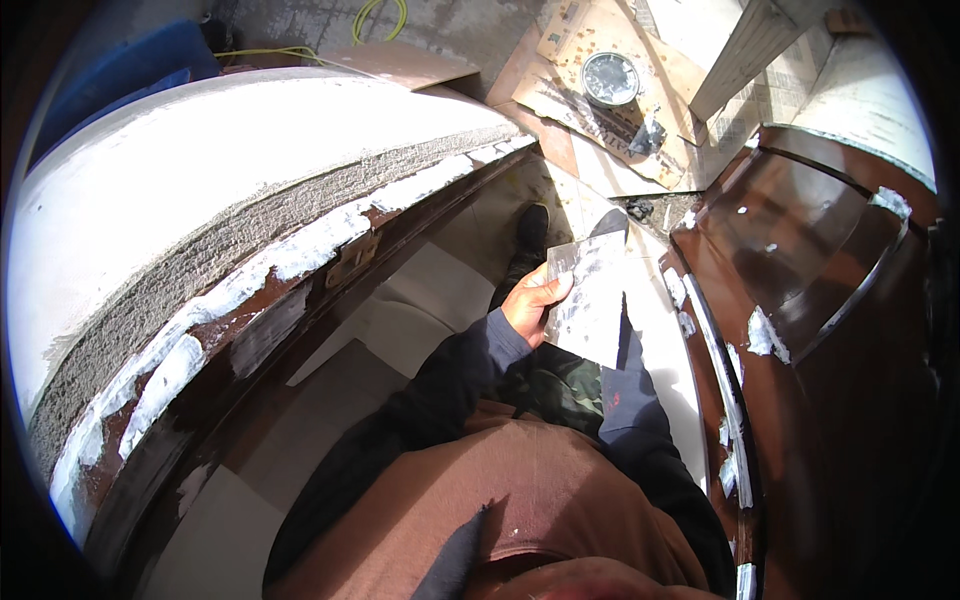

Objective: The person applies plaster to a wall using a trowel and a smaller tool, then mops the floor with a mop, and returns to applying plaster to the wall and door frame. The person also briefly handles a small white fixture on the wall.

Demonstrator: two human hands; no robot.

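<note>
The left hand (528,303) held a plaster-smeared metal plate (590,295), fingers closed on its edge; the right hand was hidden behind it.

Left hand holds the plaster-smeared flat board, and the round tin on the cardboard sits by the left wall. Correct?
Not quite. The head view shows the left hand gripping the board, but the round tin on the cardboard lies at the upper right, past the brown door, not by the left wall.

Dark navy long sleeves (455,375) run back from the fingers (551,291); rust-brown vest (510,500) over torso, camouflage trousers (565,390), black shoe (531,228) beyond fingers.
</note>
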